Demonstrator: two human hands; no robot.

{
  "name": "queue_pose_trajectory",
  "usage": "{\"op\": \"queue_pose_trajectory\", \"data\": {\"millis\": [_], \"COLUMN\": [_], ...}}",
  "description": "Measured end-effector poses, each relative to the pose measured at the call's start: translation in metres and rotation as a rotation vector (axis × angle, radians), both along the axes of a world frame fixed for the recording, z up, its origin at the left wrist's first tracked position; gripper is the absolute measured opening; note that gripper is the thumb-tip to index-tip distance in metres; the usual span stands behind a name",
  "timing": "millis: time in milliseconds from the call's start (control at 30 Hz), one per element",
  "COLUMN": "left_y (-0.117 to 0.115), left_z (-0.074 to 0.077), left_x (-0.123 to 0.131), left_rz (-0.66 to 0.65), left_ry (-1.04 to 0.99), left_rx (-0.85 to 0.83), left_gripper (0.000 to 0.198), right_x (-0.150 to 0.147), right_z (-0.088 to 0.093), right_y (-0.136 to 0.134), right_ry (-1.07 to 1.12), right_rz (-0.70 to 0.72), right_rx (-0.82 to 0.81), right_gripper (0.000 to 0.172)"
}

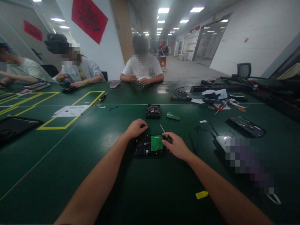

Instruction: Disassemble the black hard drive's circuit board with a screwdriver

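In front of me on the green table lies a black hard drive point(142, 149) with a green circuit board point(156, 143) showing on its right half. My right hand point(176, 145) is closed around the dark handle of a screwdriver point(163, 130), just off the drive's right edge. The thin shaft points up and away to the left. My left hand point(137, 128) hovers at the drive's far left corner with its fingers curled together; what they hold, if anything, is hidden. Beyond the hands sit a second hard drive point(153, 111) and a loose green circuit board point(172, 116).
Right of me lie another drive point(246, 126), a pixelated pale object point(248, 167) and a red-handled screwdriver point(219, 108). A yellow tag point(202, 195) is near my right forearm. Paper point(70, 111) and a yellow-handled screwdriver point(103, 96) lie left. Several people sit around the table.
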State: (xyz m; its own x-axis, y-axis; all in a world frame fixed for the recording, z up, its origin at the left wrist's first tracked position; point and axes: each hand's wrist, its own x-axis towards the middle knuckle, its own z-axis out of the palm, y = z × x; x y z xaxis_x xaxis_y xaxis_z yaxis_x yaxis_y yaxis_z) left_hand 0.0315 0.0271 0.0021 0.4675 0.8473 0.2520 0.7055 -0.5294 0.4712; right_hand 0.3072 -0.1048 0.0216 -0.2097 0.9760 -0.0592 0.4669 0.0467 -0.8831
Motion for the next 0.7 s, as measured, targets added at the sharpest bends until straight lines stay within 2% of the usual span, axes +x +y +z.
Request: {"op": "queue_pose_trajectory", "data": {"millis": [200, 700], "left_y": [0.0033, 0.0036], "left_z": [-0.0019, 0.0002], "left_x": [-0.0072, -0.0052], "left_rz": [0.026, -0.021], "left_ry": [-0.036, -0.012], "left_rx": [-0.009, -0.024], "left_gripper": [0.022, 0.012], "right_x": [-0.0013, -0.0008], "right_z": [0.0033, 0.0039], "right_y": [-0.0023, -0.0008], "right_ry": [0.009, 0.008], "right_rz": [-0.005, 0.006], "right_rx": [-0.02, -0.016], "right_gripper": [0.039, 0.038]}}
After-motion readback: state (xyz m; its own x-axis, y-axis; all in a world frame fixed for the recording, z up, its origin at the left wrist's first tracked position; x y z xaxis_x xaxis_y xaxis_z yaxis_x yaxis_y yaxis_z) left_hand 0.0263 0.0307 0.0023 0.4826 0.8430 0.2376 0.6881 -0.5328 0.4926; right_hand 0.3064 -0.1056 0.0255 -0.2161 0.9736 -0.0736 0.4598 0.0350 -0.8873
